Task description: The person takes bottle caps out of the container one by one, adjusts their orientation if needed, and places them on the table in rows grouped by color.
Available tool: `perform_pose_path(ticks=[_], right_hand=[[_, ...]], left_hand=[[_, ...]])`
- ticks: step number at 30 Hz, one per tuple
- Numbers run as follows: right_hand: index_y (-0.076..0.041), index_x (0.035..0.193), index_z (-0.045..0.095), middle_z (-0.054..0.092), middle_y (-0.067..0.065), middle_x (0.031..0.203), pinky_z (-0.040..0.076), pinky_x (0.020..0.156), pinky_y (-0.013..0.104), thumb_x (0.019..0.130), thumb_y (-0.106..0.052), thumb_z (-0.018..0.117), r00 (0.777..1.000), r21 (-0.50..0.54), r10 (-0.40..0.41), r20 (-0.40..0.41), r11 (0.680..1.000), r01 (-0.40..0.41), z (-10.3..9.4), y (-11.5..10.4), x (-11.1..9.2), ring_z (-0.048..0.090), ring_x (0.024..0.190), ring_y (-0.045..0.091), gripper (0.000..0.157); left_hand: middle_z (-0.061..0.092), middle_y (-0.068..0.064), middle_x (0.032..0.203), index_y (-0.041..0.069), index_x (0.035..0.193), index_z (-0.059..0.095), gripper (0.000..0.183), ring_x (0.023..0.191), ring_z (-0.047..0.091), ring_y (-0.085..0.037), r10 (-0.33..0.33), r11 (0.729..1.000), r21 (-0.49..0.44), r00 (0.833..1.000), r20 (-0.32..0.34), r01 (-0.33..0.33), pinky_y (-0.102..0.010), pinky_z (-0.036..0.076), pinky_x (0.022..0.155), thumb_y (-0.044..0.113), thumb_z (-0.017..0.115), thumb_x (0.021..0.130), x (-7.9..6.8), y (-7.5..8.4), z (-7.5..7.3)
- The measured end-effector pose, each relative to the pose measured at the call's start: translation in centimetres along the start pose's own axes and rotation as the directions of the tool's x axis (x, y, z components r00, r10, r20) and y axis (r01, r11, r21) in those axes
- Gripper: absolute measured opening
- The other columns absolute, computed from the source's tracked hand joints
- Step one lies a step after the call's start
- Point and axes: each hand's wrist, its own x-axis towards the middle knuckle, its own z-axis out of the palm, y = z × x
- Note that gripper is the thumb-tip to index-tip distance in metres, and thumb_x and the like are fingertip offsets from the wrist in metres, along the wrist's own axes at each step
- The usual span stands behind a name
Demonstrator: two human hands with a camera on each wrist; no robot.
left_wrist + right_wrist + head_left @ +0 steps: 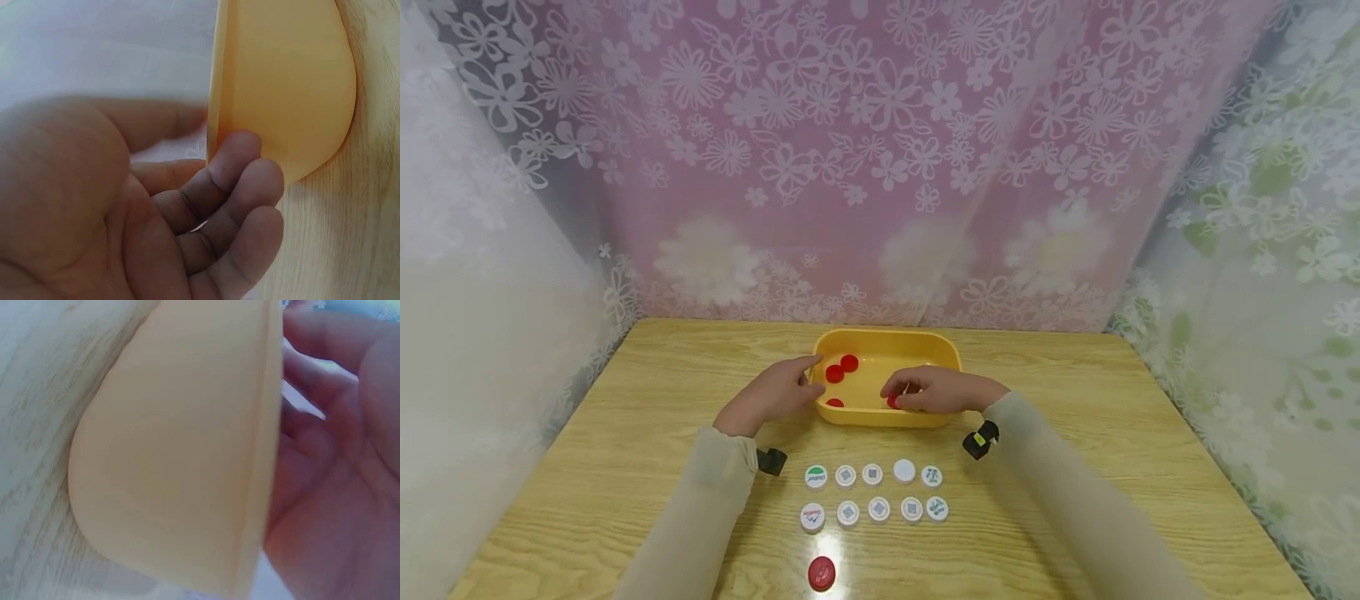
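My right hand reaches over the near side of a yellow plastic basin and pinches a red bottle cap, mostly covered by the fingers. At the basin's left end is my left hand, thumb and forefinger spread apart at the rim. In the left wrist view its other fingers bend loosely beside the outer wall. Inside the basin, toward the left, lie two red caps side by side and another red cap near the front wall. In the right wrist view the basin wall hides the right fingertips.
Two rows of white bottle caps, several with printed tops, lie on the wooden table in front of the basin. A single red cap lies nearer to me. Flowered curtains hang behind the table and at both sides.
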Motion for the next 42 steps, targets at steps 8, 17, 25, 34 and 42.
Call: perform_pose_path(ticks=[8,17,25,34,42], right_hand=[[-0.021,0.117,0.073,0.067,-0.009,0.106,0.053,0.078,0.031,0.1,-0.03,0.072,0.955,-0.062,-0.133,-0.265,0.991,0.121,1.1,-2.8,-2.4,0.058,0.086,0.017,0.02],[-0.018,0.118,0.071,0.062,-0.011,0.104,0.056,0.08,0.029,0.095,-0.014,0.073,0.914,-0.213,-0.305,-0.269,0.944,0.252,5.1,-6.1,-5.1,0.059,0.088,0.015,0.024],[-0.019,0.114,0.07,0.057,-0.01,0.107,0.055,0.088,0.029,0.093,-0.007,0.073,0.903,-0.213,-0.352,-0.245,0.929,0.304,8.4,-7.2,-6.6,0.058,0.095,0.012,0.024],[-0.024,0.099,0.072,0.067,-0.02,0.096,0.044,0.086,0.024,0.088,-0.02,0.082,0.846,-0.417,-0.461,-0.268,0.847,0.329,12.8,-8.3,-7.2,0.058,0.092,0.002,0.015],[-0.028,0.093,0.065,0.057,-0.023,0.085,0.038,0.079,0.014,0.09,-0.023,0.077,0.872,-0.499,-0.463,-0.155,0.799,0.336,15.6,-8.5,-7.4,0.047,0.079,-0.002,0.014]], left_hand=[[0.058,-0.007,0.087,0.011,0.161,0.039,0.089,0.075,0.051,-0.022,0.024,1.0,0.009,0.999,0.024,-0.024,-0.034,0.042,0.067,0.048,0.078,0.09,-0.2,0.1,0.0],[0.056,-0.008,0.085,0.01,0.161,0.037,0.087,0.071,0.049,-0.022,-0.005,1.0,-0.014,1.0,0.022,0.006,-0.033,0.043,0.064,0.042,0.078,0.091,-0.3,0.4,-0.1],[0.056,-0.009,0.086,0.011,0.161,0.037,0.087,0.072,0.049,-0.023,-0.007,1.0,-0.014,1.0,0.027,0.007,-0.033,0.042,0.065,0.042,0.078,0.092,-0.1,0.2,0.1],[0.059,-0.009,0.096,0.011,0.161,0.037,0.087,0.083,0.054,-0.024,-0.007,1.0,0.005,0.999,0.031,0.007,-0.037,0.049,0.074,0.042,0.078,0.092,0.0,0.3,0.1],[0.062,-0.008,0.101,0.011,0.163,0.033,0.088,0.088,0.056,-0.024,-0.001,1.0,0.01,0.999,0.044,0.0,-0.04,0.05,0.083,0.042,0.077,0.093,-0.4,0.4,-0.1]])
